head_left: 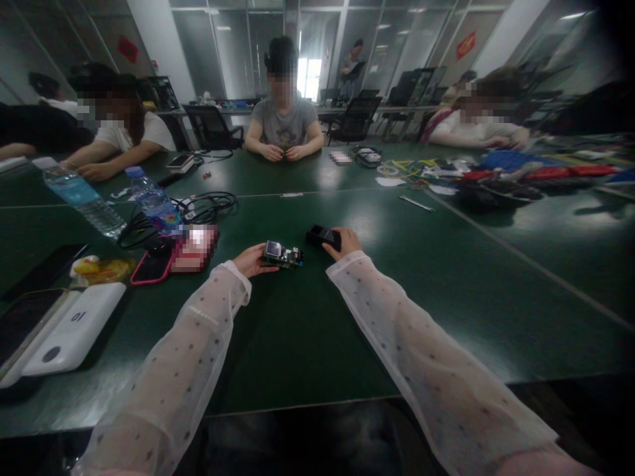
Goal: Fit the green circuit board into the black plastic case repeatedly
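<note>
My left hand [253,260] grips a small circuit board [284,254] by its left end, fingers around the edge. The board carries a square light-coloured part at its left and small components towards its right end. Just to the right, my right hand [346,243] is closed on a black plastic housing [321,235], which looks hollow on its left side. Board and housing are apart, with a narrow gap between them over the green table [297,330]. White sheer sleeves with dark spots cover both forearms.
At left are a white power bank [74,330], a pink-edged phone [151,263], two water bottles [153,201] and black cables [211,206]. A wrench [417,203] lies right of centre; a pile of wires and tools [516,175] sits beyond. Several people sit around the table.
</note>
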A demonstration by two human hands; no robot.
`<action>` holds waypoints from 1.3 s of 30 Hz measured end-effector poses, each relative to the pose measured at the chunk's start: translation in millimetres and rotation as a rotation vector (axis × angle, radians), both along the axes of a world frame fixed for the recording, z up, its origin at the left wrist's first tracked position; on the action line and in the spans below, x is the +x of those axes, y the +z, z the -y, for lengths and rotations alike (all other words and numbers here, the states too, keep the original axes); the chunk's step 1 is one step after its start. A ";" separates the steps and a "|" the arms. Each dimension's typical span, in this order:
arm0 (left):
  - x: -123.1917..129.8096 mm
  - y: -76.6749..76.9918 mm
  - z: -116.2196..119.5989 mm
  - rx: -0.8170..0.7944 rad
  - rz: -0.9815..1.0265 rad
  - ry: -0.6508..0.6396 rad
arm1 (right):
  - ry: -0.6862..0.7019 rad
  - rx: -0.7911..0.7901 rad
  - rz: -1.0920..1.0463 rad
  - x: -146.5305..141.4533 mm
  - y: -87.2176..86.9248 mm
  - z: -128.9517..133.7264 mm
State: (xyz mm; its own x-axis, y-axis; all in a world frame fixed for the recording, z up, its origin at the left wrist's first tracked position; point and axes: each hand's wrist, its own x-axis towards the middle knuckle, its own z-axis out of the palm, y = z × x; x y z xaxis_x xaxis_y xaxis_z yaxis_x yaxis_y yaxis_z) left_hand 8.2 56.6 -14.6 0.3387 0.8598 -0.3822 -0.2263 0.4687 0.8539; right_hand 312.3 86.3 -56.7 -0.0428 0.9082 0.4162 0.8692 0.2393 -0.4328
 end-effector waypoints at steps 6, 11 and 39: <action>3.3 -4.9 -1.9 0.062 -0.028 -0.013 | 0.002 0.002 0.005 -0.7 -1.1 -0.7; 4.1 -14.9 -7.7 0.346 -0.260 -0.021 | -0.001 -0.011 0.014 -1.8 1.7 1.2; -10.1 -38.4 -29.6 0.622 -0.298 -0.001 | 0.356 0.058 -0.601 -49.6 29.3 36.9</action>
